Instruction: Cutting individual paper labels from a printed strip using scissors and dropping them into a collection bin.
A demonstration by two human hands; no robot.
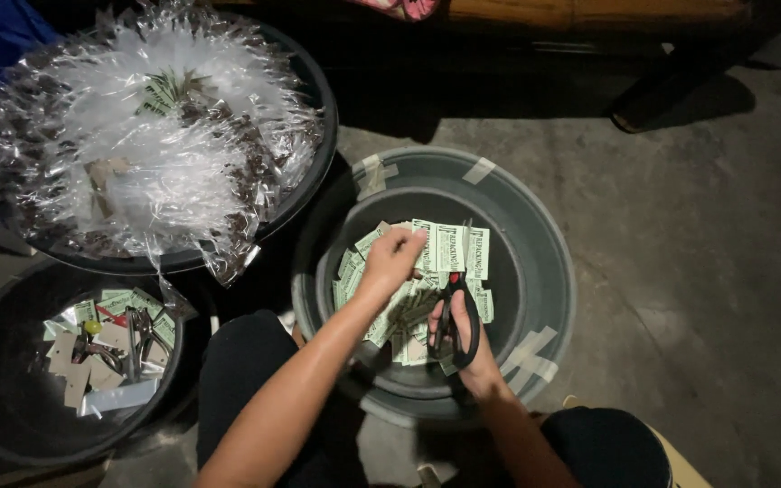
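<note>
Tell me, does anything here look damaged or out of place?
The grey tub looks patched: strips of tape sit on its rim at several spots. Otherwise nothing stands out; the left hand holds a green label sheet and the right hand holds black scissors over it.

Grey tub point(535, 271) mouth open above; tub wall rings paper slips point(390, 316); bare floor point(680, 226) free at right; bag-filled basin point(314, 99) crowds left.
</note>
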